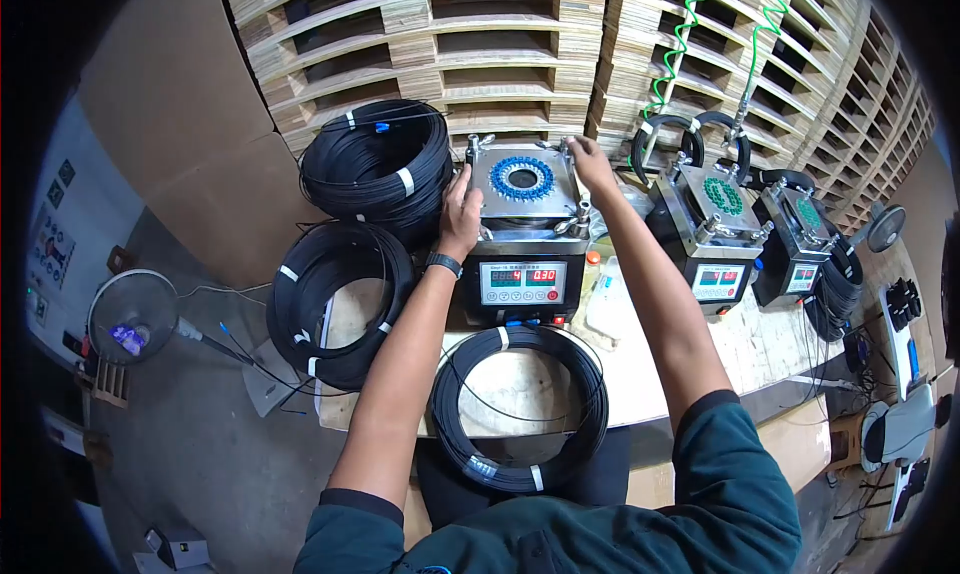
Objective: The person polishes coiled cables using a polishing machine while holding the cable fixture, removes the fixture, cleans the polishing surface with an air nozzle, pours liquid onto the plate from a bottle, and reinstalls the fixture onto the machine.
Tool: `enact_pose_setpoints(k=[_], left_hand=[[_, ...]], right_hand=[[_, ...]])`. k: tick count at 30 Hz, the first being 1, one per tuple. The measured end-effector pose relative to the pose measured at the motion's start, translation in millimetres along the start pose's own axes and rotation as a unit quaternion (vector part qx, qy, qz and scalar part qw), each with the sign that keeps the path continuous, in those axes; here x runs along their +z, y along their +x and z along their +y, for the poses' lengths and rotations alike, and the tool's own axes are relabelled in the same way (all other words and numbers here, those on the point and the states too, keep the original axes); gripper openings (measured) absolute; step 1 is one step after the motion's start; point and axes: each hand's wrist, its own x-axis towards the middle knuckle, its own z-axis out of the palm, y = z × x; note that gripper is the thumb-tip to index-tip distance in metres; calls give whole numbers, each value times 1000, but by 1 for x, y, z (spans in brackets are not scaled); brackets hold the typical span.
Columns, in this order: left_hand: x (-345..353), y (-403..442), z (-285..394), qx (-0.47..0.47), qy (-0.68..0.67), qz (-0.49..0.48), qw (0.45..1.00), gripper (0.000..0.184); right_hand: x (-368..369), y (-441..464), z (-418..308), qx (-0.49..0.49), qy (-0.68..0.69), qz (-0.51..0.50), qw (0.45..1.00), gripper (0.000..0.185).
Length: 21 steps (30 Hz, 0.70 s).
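A machine (pixel 522 236) with a square metal top plate stands in front of me, its red display lit. Blue pieces (pixel 522 178) form a ring on the plate around a dark round hole. My left hand (pixel 463 214) rests against the plate's left edge, fingers pointing up and close together. At the plate's back right corner, my right hand (pixel 592 164) has its fingers closed around the corner post; what they grip is hidden. A coil of black cable (pixel 450 414) lies below the machine, at the table's near edge.
More black cable coils (pixel 340 179) are stacked at the left. Two similar machines (pixel 716 219) with green pieces stand at the right. Clear bottles (pixel 606 309) sit beside the middle machine. Wooden pallets (pixel 500 49) rise behind, and a fan (pixel 132 324) stands at far left.
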Motion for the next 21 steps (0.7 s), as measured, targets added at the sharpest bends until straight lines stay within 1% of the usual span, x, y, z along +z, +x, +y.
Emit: enact_pose_setpoints(k=[2, 4, 6, 7, 8, 9, 10, 11, 12, 13, 14, 16, 17, 18, 19, 20, 21], left_hand=[[-1, 1, -1, 14, -11, -8, 1000, 62], [-3, 0, -3, 9, -14, -17, 1000, 60], [-3, -1, -4, -4, -77, -27, 997, 59], [-3, -1, -5, -10, -105, -36, 994, 57], [-5, -2, -6, -20, -129, -51, 990, 57], [-7, -4, 1, -46, -150, -60, 986, 58], [-8, -4, 7, -69, -172, -71, 980, 59], [-9, -2, 5, -95, -205, -91, 970, 62], [-11, -3, 18, -126, -226, -100, 961, 65], [-12, -1, 23, -153, -262, -89, 949, 68], [-13, 3, 22, -178, -296, -76, 935, 70], [-14, 17, 3, -209, -290, -52, 932, 78], [-11, 27, -10, -209, -272, -44, 938, 79], [-7, 40, -21, -208, -254, -37, 944, 81], [-2, 56, -20, -195, -219, -29, 956, 82], [4, 68, -19, -191, -193, -19, 962, 82], [13, 83, -25, -171, -206, -17, 963, 73]], right_hand=[[6, 4, -4, 7, 61, 17, 998, 52], [17, 18, 13, -21, 68, 19, 997, 42], [24, 24, 24, -56, 53, 35, 996, 37], [26, 25, 25, -50, 57, 34, 997, 37], [27, 26, 28, -53, 96, 39, 993, 35], [29, 23, 30, -55, 135, 50, 988, 33], [30, 25, 34, -62, 133, 64, 987, 33], [31, 27, 37, -84, 121, 52, 988, 34], [30, 32, 44, -105, 107, 39, 988, 35], [28, 35, 43, -99, 96, 13, 990, 36], [28, 36, 44, -87, 91, 11, 992, 35], [28, 39, 43, -74, 81, 8, 994, 35], [25, 36, 42, -82, 57, 12, 995, 36], [25, 37, 44, -99, 71, 4, 993, 36], [26, 37, 45, -97, 81, 6, 992, 36], [27, 38, 45, -95, 90, 9, 991, 36], [26, 34, 42, -98, 114, 2, 989, 35]])
